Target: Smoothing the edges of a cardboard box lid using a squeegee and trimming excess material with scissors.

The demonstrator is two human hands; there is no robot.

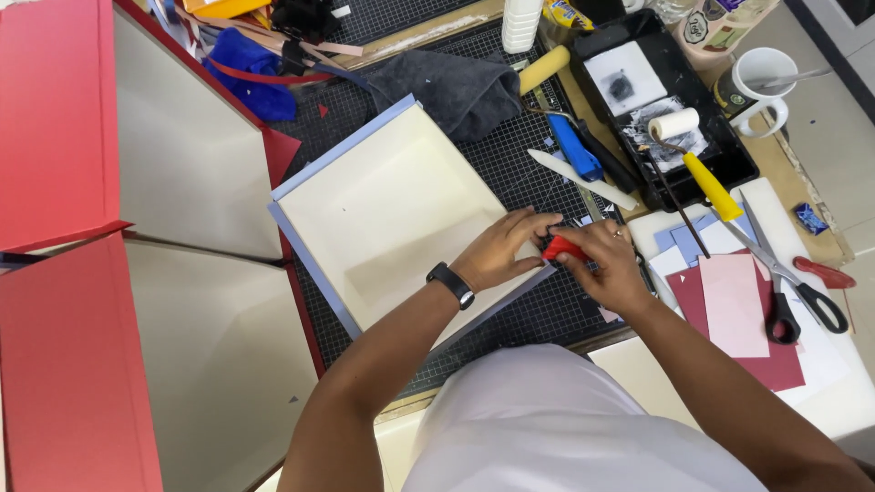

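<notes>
Right hand (609, 264): grip pinched on small red tool (562, 247), at the tray's near-right edge.
Left hand (503, 248): fingers curled and pressed flat on shallow cream tray (392, 214), likely steadying it; holding nothing visible.
Tray: blue-edged, angled on black cutting mat (510, 164), surface beneath.
Right: scissors (793, 282) on pink card.
Far: glue roller (688, 137) in black tray.

Both hands close together, low and forward.

Left hand (503, 248) palm down, fingers stretched flat and pressed to the right, dark band on the wrist, forearm angled up from lower left. Right hand (606, 264) curled, thumb and fingertips pinched shut, ring on one finger, forearm reaching in from lower right.
</notes>
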